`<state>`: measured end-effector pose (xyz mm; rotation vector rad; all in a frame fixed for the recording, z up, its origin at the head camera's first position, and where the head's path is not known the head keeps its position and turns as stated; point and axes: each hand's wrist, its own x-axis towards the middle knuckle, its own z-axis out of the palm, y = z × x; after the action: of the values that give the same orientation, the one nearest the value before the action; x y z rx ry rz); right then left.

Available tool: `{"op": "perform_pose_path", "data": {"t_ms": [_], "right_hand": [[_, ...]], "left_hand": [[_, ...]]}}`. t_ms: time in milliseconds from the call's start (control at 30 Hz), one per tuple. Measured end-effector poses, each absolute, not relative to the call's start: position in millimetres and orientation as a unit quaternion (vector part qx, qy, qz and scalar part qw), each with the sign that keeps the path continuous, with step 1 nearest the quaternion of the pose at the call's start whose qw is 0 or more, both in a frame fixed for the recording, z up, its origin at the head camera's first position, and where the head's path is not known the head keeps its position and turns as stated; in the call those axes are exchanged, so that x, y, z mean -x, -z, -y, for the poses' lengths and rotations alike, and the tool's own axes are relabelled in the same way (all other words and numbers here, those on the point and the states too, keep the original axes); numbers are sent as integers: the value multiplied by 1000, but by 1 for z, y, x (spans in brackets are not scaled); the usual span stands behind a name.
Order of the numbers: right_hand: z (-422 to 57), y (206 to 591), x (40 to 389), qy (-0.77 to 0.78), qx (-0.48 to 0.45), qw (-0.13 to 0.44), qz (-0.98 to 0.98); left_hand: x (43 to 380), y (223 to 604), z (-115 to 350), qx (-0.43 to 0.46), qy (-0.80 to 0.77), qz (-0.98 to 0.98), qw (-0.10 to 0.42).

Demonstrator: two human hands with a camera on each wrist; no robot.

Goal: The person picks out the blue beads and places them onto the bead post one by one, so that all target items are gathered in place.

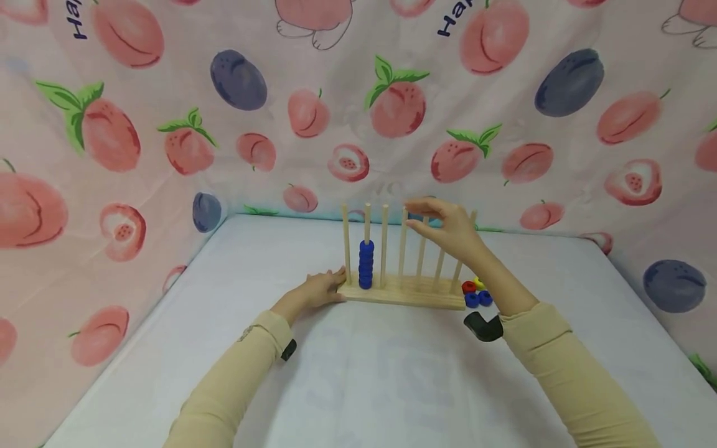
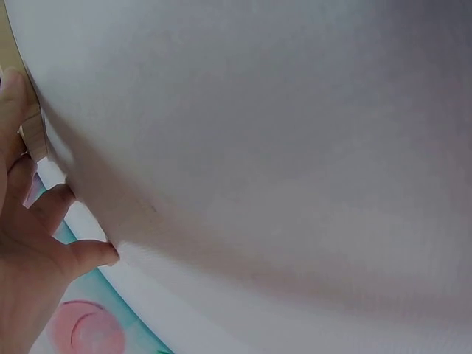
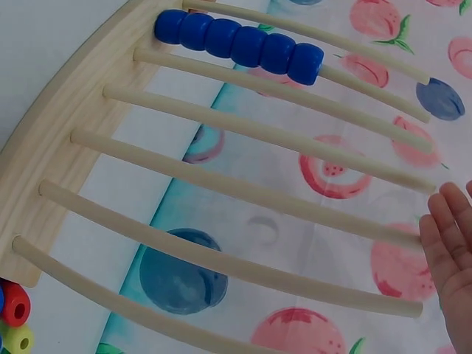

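Observation:
A wooden peg rack (image 1: pixel 406 297) stands on the white-covered table, with several upright pegs along its base. Several blue beads (image 1: pixel 366 265) are stacked on the second peg from the left; the right wrist view shows the same blue beads (image 3: pixel 240 46) lined along it. At the base's left end, my left hand (image 1: pixel 320 290) grips the wood between thumb and fingers. In the left wrist view, the other fingers of the left hand (image 2: pixel 37 247) spread beside the rack's end. My right hand (image 1: pixel 448 231) hovers by the peg tops, fingers extended and apart from the thumb, with nothing visible between them.
Loose beads lie against the rack's right end: a red bead (image 1: pixel 468 287), a yellow bead (image 1: pixel 478 283) and blue beads (image 1: pixel 472 300). A fruit-print cloth (image 1: pixel 302 155) hangs behind the table (image 1: pixel 392 379) and along its sides.

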<state>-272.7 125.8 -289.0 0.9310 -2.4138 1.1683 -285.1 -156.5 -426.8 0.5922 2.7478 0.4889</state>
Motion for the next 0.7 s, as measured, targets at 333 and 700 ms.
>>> {"op": "perform_pose_path", "data": {"t_ms": [333, 700], "right_hand": [[-135, 293, 269, -401, -319, 147, 846], [-155, 305, 264, -396, -312, 100, 858]], "left_hand": [[285, 427, 154, -210, -172, -952, 140], [286, 428, 157, -203, -169, -954, 143]]}}
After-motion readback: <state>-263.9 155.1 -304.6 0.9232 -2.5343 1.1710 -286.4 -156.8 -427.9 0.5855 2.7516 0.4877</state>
